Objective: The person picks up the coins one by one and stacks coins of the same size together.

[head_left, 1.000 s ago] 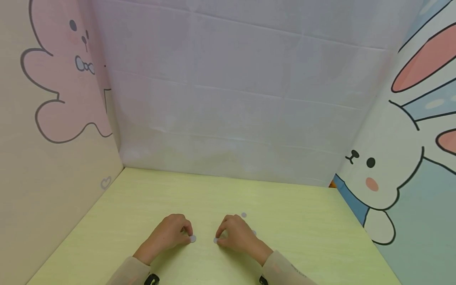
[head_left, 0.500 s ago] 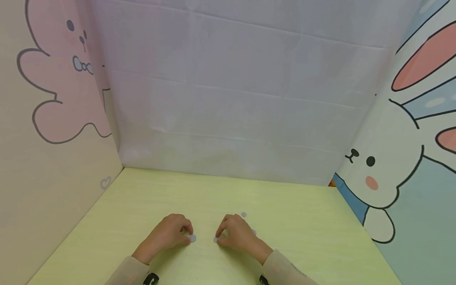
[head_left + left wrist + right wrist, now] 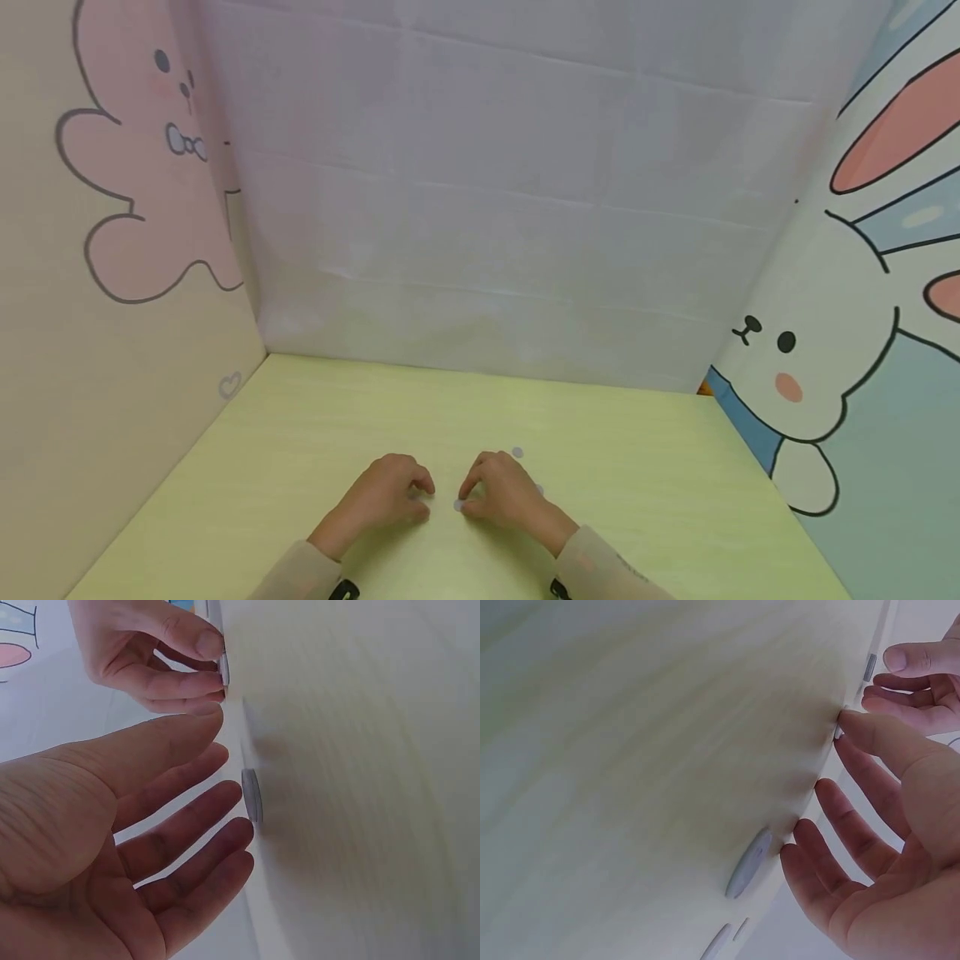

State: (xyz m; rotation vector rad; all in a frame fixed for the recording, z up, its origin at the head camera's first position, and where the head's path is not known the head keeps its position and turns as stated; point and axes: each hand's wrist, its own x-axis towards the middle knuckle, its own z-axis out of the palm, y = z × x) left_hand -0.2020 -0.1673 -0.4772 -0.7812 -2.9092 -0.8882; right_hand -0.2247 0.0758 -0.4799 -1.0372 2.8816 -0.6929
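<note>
In the left wrist view a small grey disc (image 3: 252,795) lies on the table just beyond the fingertips of my left hand (image 3: 386,492). The left thumb and fingers are spread apart around it, loosely bent, with nothing between them. My right hand (image 3: 501,492) pinches another small grey disc (image 3: 839,731) between thumb and index finger, down at the tabletop; its edge (image 3: 459,505) shows at the fingertips in the head view. The other right fingers rest near the surface, lightly bent.
More grey discs lie by the right hand: one disc (image 3: 517,452) beyond it and one disc (image 3: 538,490) partly hidden behind it. The pale yellow table (image 3: 360,408) ends at a white back sheet (image 3: 480,208). Side walls with cartoon animals (image 3: 810,375) stand left and right.
My left hand has let go of its disc and moved right, toward the right hand, its fingers opening. The right hand keeps its pinch in nearly the same place.
</note>
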